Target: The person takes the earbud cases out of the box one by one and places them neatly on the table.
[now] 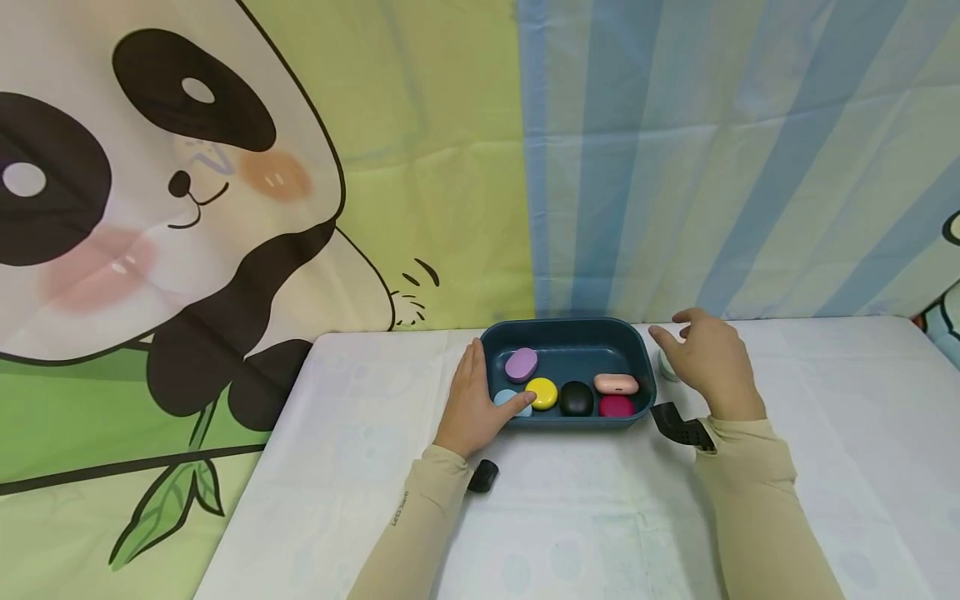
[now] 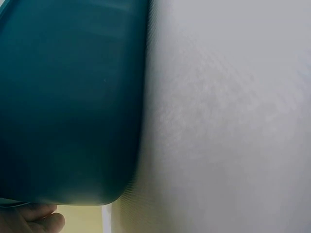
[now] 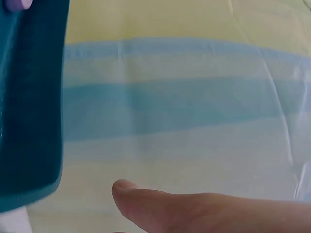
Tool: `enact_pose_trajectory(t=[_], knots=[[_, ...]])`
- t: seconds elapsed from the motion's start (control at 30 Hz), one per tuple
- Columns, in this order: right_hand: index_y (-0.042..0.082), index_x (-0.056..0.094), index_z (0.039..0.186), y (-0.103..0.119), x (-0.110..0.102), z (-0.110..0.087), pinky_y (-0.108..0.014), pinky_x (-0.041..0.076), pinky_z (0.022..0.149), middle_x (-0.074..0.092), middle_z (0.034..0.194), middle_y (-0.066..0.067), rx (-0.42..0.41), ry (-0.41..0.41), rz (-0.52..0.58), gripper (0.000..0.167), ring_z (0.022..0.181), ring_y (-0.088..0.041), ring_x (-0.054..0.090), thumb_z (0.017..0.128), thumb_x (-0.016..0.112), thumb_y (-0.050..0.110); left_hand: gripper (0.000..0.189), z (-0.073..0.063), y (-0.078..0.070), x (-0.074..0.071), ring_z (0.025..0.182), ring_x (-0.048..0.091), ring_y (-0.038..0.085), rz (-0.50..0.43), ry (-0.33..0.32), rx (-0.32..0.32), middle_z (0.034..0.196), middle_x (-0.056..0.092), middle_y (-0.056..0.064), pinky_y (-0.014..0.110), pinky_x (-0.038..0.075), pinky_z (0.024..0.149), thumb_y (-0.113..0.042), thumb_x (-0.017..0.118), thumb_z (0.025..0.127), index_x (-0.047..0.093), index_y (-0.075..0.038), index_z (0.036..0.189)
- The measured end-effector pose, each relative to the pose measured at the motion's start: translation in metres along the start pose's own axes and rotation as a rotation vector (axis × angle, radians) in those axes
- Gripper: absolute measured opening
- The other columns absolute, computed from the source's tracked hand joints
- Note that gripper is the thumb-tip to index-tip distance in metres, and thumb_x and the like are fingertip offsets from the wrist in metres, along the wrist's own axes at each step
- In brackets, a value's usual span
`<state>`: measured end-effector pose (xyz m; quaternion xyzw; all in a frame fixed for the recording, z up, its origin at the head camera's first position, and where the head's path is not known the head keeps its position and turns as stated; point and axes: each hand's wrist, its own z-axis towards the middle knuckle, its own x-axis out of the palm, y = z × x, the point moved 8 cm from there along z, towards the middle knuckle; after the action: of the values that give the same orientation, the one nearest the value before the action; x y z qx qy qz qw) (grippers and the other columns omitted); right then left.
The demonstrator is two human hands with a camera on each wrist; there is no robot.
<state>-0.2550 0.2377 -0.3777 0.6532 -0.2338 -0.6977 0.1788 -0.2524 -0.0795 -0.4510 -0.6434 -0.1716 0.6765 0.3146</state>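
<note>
At its left end, a dark blue rectangular tray point(image 1: 570, 325) is held by my left hand point(image 1: 472, 408). The fingers lie along the outside wall and the thumb reaches over the front rim. Inside lie a purple oval piece point(image 1: 521, 364), a yellow round piece point(image 1: 542, 392), a black round piece point(image 1: 577, 399), a pink oblong case point(image 1: 616, 384) and a red rounded piece point(image 1: 616, 406). A light blue piece point(image 1: 505, 398) is partly hidden by my left thumb. Past the tray's right end, my right hand point(image 1: 712, 358) hovers with its thumb extended, above a pale small object point(image 1: 666, 367) that it partly covers.
A white cloth point(image 1: 555, 533) covers the table. Behind its far edge hangs a curtain point(image 1: 675, 167) with blue stripes and a panda print. Black wrist devices point(image 1: 483, 476) sit by both sleeves.
</note>
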Motion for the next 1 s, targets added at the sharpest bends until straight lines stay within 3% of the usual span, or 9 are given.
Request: enact_pose_trajectory(t=[0.13,0.33,0.67,1.0], knots=[[-0.01,0.051,0.137,0.015,0.005,-0.002,-0.058,0.049,0.079,0.058,0.123,-0.037,-0.068,0.055,-0.006,0.062,0.104,-0.048,0.059,0.102,0.055,0.041,0.121,-0.001,0.0,0.0,0.153,0.013,0.031,0.001,-0.002,0.001,0.167,0.012,0.018,0.049,0.018,0.121,-0.073,0.066,0.082,0.007,-0.003,0.161],[-0.005,0.049,0.142,0.032,0.016,-0.005,-0.064,0.044,0.09,0.047,0.135,-0.039,-0.159,0.143,-0.046,0.061,0.119,-0.053,0.047,0.101,0.06,0.039,0.121,-0.001,-0.001,0.0,0.153,0.012,0.03,-0.006,0.008,-0.004,0.167,0.011,0.018,0.048,0.017,0.122,-0.072,0.066,0.082,0.007,-0.003,0.161],[-0.001,0.052,0.142,0.051,0.027,-0.012,-0.065,0.039,0.101,0.047,0.139,-0.034,-0.234,0.164,-0.076,0.056,0.129,-0.052,0.04,0.1,0.064,0.033,0.122,0.0,0.001,0.0,0.154,0.011,0.029,-0.002,0.016,-0.013,0.168,0.009,0.017,0.047,0.016,0.122,-0.073,0.065,0.082,0.005,-0.004,0.161],[-0.002,0.056,0.138,0.069,0.049,-0.015,-0.062,0.042,0.102,0.052,0.134,-0.034,-0.308,0.18,-0.116,0.053,0.125,-0.05,0.044,0.098,0.068,0.03,0.121,0.0,0.001,0.0,0.153,0.012,0.029,0.004,0.015,-0.02,0.167,0.01,0.017,0.047,0.017,0.122,-0.073,0.066,0.082,0.006,-0.003,0.161]])
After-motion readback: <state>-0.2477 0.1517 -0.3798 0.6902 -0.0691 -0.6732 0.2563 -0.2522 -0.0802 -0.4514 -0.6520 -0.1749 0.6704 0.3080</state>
